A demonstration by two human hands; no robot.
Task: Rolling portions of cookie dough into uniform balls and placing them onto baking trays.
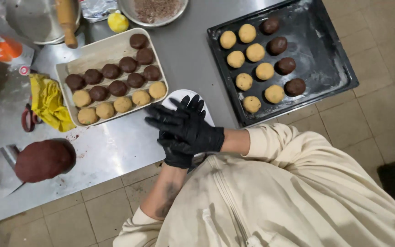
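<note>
Dough ball hidden between pressed palms, right hand point(193, 127) crosswise over left hand point(177, 151), fingers extended flat.

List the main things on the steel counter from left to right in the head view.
Large dark brown dough lump → crumpled yellow cloth → beige rectangular tray of brown and tan dough balls → black-gloved hands pressed together, left hand under right hand → black baking sheet of dough balls.
</note>
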